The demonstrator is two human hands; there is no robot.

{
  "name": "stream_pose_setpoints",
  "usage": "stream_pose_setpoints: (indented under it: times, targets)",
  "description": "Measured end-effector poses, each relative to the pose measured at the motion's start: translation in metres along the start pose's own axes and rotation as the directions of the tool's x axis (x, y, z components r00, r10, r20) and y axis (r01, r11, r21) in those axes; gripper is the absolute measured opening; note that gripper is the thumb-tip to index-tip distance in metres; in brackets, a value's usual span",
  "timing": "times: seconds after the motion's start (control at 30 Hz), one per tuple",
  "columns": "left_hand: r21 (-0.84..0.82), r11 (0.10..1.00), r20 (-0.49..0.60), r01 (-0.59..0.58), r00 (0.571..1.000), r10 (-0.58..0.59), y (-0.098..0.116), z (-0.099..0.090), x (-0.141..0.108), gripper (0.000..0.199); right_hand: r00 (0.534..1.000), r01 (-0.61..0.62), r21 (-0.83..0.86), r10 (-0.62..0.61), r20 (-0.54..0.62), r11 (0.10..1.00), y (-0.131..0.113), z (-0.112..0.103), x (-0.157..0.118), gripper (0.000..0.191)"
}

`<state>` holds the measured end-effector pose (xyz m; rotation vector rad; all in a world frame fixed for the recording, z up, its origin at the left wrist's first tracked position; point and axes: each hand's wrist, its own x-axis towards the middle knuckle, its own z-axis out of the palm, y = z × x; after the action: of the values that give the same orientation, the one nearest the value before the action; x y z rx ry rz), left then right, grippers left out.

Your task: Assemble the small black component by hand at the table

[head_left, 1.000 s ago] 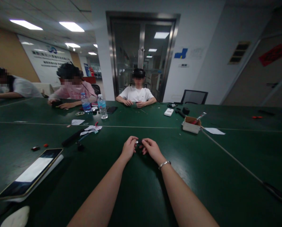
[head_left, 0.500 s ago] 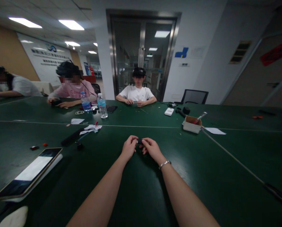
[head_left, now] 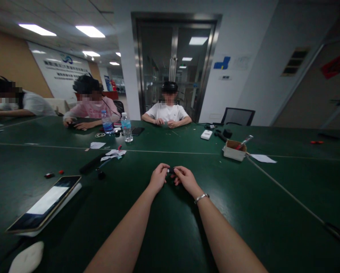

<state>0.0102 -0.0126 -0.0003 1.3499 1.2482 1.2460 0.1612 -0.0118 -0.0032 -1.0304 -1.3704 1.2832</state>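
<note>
Between my two hands, just above the dark green table (head_left: pixel 170 235), is a small black piece with a silver end (head_left: pixel 170 171); it is too small to tell its kind. My left hand (head_left: pixel 158 179) pinches its silver end with thumb and fingertips. On the black end, the thumb and fingers of my right hand (head_left: pixel 186 180) are closed, hiding part of it. A silver bracelet (head_left: pixel 201 198) circles my right wrist.
To the left, a phone (head_left: pixel 47 203) leans on a white support, with a white mouse-shaped object (head_left: pixel 27 258) in front. Water bottles (head_left: pixel 127 128) stand farther back. A small open box (head_left: pixel 234 152) sits right of centre. Across the table sits a person (head_left: pixel 167 112).
The whole view has turned slightly to the left, so things appear a little farther right. Both hands keep their hold on the small black piece, with hardly any change in their fingers.
</note>
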Motion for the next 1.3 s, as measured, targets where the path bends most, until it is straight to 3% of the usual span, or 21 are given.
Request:
stream_pose_setpoints:
  times: [0.27, 0.83, 1.07, 1.23, 1.3]
  targets:
    - [-0.012, 1.000, -0.020, 0.000, 1.000, -0.001, 0.000, 0.001, -0.001, 0.022, 1.000, 0.009, 0.011, -0.010, 0.011, 1.000, -0.001, 0.000, -0.003, 0.036]
    - [0.046, 0.999, 0.062, 0.008, 0.998, -0.010, 0.000, -0.002, -0.003, 0.024, 1.000, 0.027, -0.007, -0.027, 0.009, 1.000, -0.002, 0.001, -0.006, 0.034]
    - [-0.053, 0.999, 0.081, 0.002, 0.997, 0.003, 0.001, -0.002, -0.004, 0.025, 0.997, 0.071, 0.018, -0.071, 0.040, 0.997, -0.008, 0.001, -0.011, 0.040]
    - [-0.074, 0.997, 0.113, -0.017, 0.993, 0.025, 0.003, -0.002, -0.005, 0.028, 1.000, 0.022, -0.057, -0.021, 0.020, 0.998, -0.011, 0.002, -0.010, 0.034]
    - [-0.061, 0.998, 0.101, -0.025, 0.994, 0.031, 0.002, -0.001, -0.005, 0.028, 0.998, 0.062, -0.051, -0.061, 0.021, 0.997, -0.010, 0.001, -0.010, 0.043]
